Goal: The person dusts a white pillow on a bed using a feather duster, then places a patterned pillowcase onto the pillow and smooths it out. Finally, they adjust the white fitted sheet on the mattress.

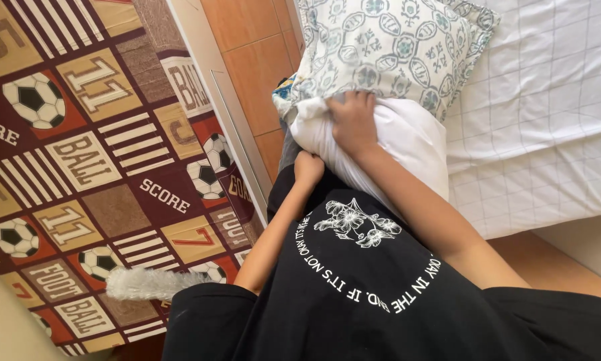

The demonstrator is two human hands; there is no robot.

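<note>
Right hand (352, 124) bunches the blue-patterned fabric pillowcase (387, 47) edge over the plump white pillow (407, 144), while the fisted left hand (308, 167) braces it from below against the chest

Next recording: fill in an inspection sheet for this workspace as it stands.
Surface: bed with white checked sheet.
Job's things: white pillow partly inside a patterned pillowcase.
Clutter: fluffy white duster on the football-patterned rug.
Hands: right hand grips the pillowcase edge over the pillow; left hand is fisted under the pillow's lower end.
Cables: nothing seen.
Surroundings: wooden wardrobe, wood floor beside the bed.
</note>
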